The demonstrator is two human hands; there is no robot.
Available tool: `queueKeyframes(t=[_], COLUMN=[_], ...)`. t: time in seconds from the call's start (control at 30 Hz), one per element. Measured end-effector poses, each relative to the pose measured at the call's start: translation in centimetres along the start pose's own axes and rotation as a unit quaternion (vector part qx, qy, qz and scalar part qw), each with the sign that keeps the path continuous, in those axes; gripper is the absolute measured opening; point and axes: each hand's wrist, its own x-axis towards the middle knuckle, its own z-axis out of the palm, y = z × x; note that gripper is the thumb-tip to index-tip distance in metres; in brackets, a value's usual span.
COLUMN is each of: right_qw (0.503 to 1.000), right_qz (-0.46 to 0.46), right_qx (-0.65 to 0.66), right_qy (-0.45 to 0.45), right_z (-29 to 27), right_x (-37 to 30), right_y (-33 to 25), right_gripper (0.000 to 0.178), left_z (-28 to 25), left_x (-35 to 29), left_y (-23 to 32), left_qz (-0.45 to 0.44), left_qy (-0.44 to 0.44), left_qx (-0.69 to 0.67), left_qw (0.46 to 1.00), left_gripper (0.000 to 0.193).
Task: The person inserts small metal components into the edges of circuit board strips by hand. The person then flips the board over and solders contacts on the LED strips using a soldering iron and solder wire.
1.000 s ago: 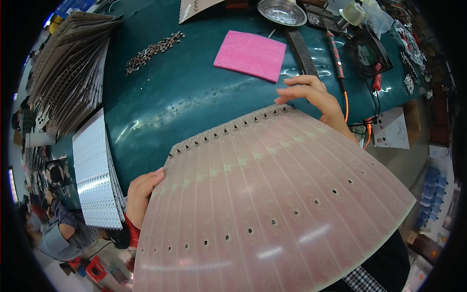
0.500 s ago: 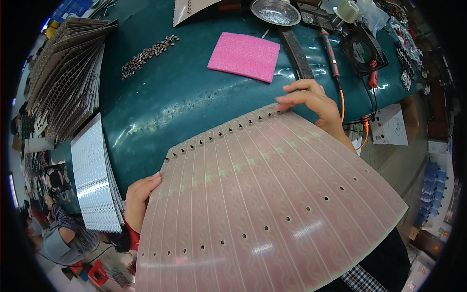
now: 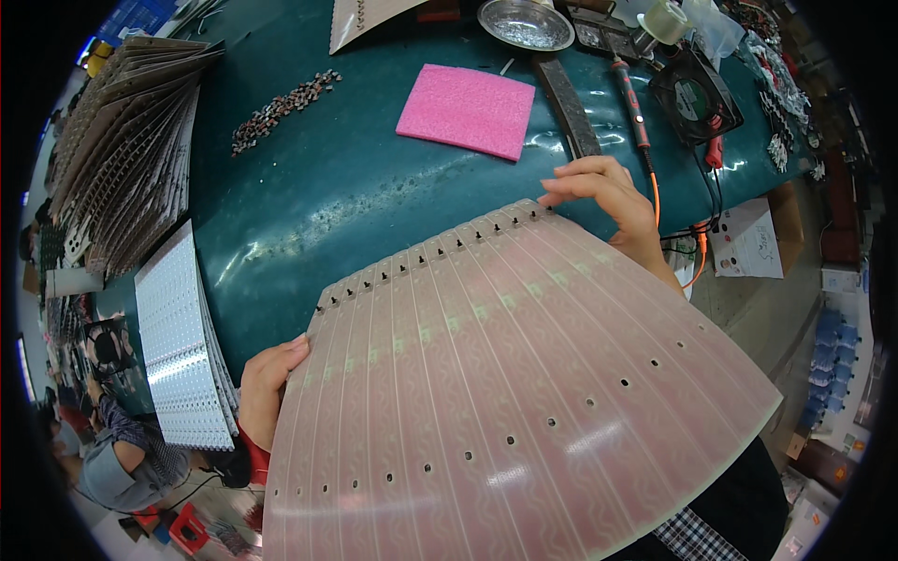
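Note:
A large pinkish circuit board panel point(image 3: 486, 346), scored into long strips, lies tilted in front of me and fills the lower middle. Small black parts stand in a row along its far edge, and a row of oval holes runs across its nearer half. My left hand point(image 3: 270, 381) grips the panel's left edge, its thumb side showing and its other fingers partly hidden. At the far right corner is my right hand point(image 3: 613, 206), its fingers stretched out and bent just above the last black part. Nothing shows between those fingers.
Beyond the panel, a pink foam sheet point(image 3: 468, 110) and a pile of small parts point(image 3: 285, 110) lie on the green mat point(image 3: 309, 187). A fanned stack of boards point(image 3: 131, 140) and white boards point(image 3: 182, 346) are left. At right are a soldering iron point(image 3: 631, 107), fan point(image 3: 697, 98) and metal dish point(image 3: 527, 26).
My right fingertips have lifted slightly off the panel's far right corner, uncovering the last black part there. The left hand keeps its hold, and the panel is nearly still.

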Motion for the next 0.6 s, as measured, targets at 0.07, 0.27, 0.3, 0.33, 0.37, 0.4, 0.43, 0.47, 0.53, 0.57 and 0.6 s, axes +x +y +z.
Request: queueKeyframes(t=[0.07, 0.27, 0.3, 0.33, 0.37, 0.4, 0.43, 0.47, 0.53, 0.57, 0.6], right_qw=[1.0, 1.0, 1.0, 1.0, 1.0, 1.0, 1.0, 1.0, 1.0, 1.0, 1.0], right_qz=[0.007, -0.02, -0.02, -0.019, -0.016, -0.016, -0.017, -0.018, -0.02, -0.023, -0.023], right_qx=[0.017, -0.018, -0.018, -0.007, 0.004, 0.004, 0.008, 0.01, 0.007, 0.003, 0.003], right_qy=[0.002, 0.005, 0.005, 0.006, 0.006, 0.006, 0.0, -0.005, -0.012, -0.019, -0.019], right_z=[0.22, -0.13, -0.14, -0.15, -0.13, -0.15, -0.19, -0.31, -0.47, -0.57, -0.65], right_x=[-0.19, 0.11, 0.1, 0.1, 0.07, 0.07, 0.1, 0.15, 0.23, 0.28, 0.34], right_y=[0.48, 0.25, 0.25, 0.26, 0.28, 0.32, 0.36, 0.34, 0.27, 0.25, 0.26], right_gripper=[0.041, 0.042, 0.042, 0.043, 0.044, 0.044, 0.044, 0.044, 0.044, 0.044, 0.044], left_z=[0.15, 0.11, 0.11, 0.09, 0.08, 0.07, 0.11, 0.15, 0.13, 0.05, -0.02], left_x=[-0.07, -0.04, -0.06, -0.07, -0.1, -0.14, -0.21, -0.24, -0.23, -0.13, -0.06], left_y=[0.04, 0.19, 0.17, 0.18, 0.19, 0.2, 0.2, 0.17, 0.12, 0.07, -0.01], left_qz=[-0.007, -0.014, -0.013, -0.013, -0.011, -0.009, -0.01, -0.012, -0.014, -0.011, -0.007], left_qy=[0.004, 0.002, 0.002, 0.002, 0.001, 0.0, 0.0, 0.001, 0.001, -0.004, -0.009], left_qx=[-0.005, -0.001, -0.001, -0.001, 0.002, 0.004, 0.005, 0.007, 0.008, 0.01, 0.011], left_qw=[1.0, 1.0, 1.0, 1.0, 1.0, 1.0, 1.0, 1.0, 1.0, 1.0, 1.0], left_gripper=[0.048, 0.049, 0.049, 0.049, 0.049, 0.049, 0.049, 0.049, 0.049, 0.048, 0.048])
